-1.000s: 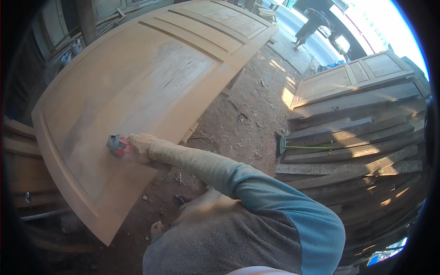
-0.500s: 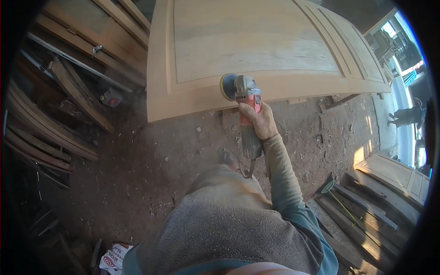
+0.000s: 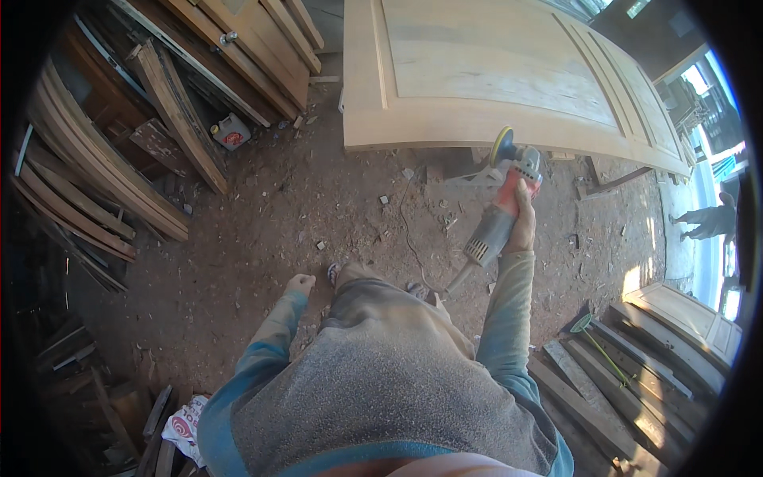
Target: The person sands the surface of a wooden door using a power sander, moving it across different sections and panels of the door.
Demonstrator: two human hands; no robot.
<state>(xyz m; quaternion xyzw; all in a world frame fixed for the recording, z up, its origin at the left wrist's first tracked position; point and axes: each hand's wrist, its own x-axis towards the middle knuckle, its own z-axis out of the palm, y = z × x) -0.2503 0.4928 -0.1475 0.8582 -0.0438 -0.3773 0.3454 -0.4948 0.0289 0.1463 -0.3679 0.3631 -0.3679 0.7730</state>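
Observation:
In my right hand (image 3: 523, 222) is a red and grey angle grinder (image 3: 491, 232), fingers wrapped round its body. Its round pad (image 3: 502, 146), yellow at the rim, stands tilted by the near edge of a pale wooden panelled door (image 3: 493, 60); I cannot tell whether the two touch. From the grinder's rear a cord (image 3: 408, 230) runs down to the floor. My left hand (image 3: 300, 284) hangs low by my left leg, apart from the door, its fingers curled with nothing visible in them.
Curved wooden pieces (image 3: 99, 155) and another door (image 3: 262, 60) lean at the left, near a pale jug (image 3: 231, 132). Wood chips litter the brown floor (image 3: 262, 215). Planks (image 3: 588, 389) and a green-handled net-like tool (image 3: 596, 346) lie at lower right. A person (image 3: 710, 218) stands far right.
The grinder in my right hand has moved right and off the door's face to its near edge. My left hand has come into view. The whole view has shifted, with more floor showing.

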